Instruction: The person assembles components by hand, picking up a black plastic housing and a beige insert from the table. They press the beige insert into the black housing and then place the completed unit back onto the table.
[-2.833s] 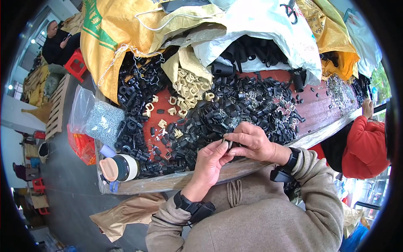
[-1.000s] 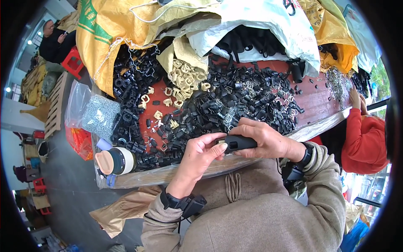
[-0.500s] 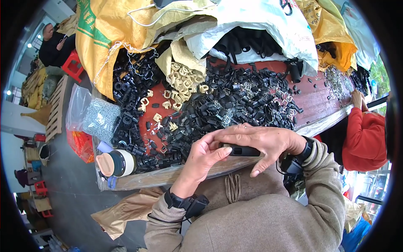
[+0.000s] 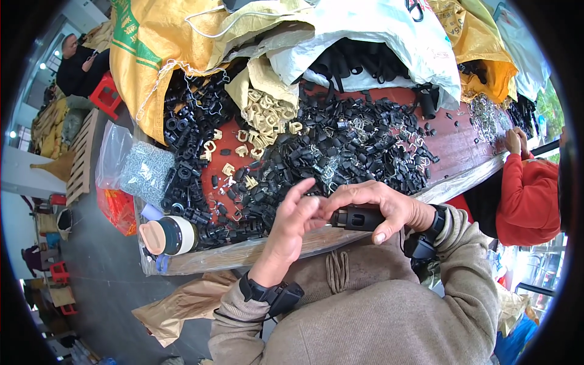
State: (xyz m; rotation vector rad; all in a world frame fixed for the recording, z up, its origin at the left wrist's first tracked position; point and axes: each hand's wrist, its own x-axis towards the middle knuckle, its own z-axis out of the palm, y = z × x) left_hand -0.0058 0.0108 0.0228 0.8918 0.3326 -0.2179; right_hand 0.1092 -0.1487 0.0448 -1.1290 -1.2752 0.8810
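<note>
My right hand (image 4: 383,207) is closed around a black plastic part (image 4: 356,218), a short thick piece held above the table's near edge. My left hand (image 4: 292,222) meets it from the left, fingers spread, fingertips touching the part's left end. Both wrists wear black bands. Just beyond my hands lies a big heap of small black plastic parts (image 4: 340,146) mixed with bent wire clips on a reddish table (image 4: 462,146).
Beige plastic pieces (image 4: 264,112) spill from a sack. Yellow and white sacks (image 4: 255,30) line the far side. A clear bag of metal bits (image 4: 137,170) and a lidded jar (image 4: 167,236) sit at the left. A person in red (image 4: 526,191) works on the right.
My hands have drawn back from the heap toward my chest. The right hand now grips the black part more fully and the left hand's fingers have opened against its end.
</note>
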